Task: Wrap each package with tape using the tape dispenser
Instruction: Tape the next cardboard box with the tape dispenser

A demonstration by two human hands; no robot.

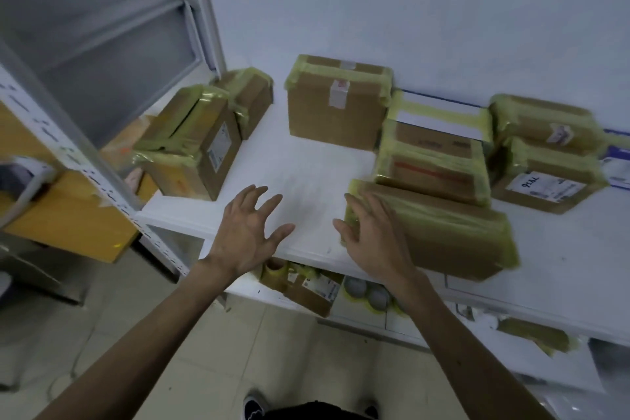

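Two bare forearms (163,324) are shown, ending in the left hand (250,232) and the right hand (371,235). At the near edge a black garment (306,412) is seen, flanked by dark shoes (254,408); pale markings are visible on the left one.

- Taped cardboard packages (453,232) on the bench (306,164): about ten, stacks hard to separate.
- One upright box (337,112); three packages left of it, six right of it.
- Two hands in front of the upright box: left hand (247,232), right hand (371,235).
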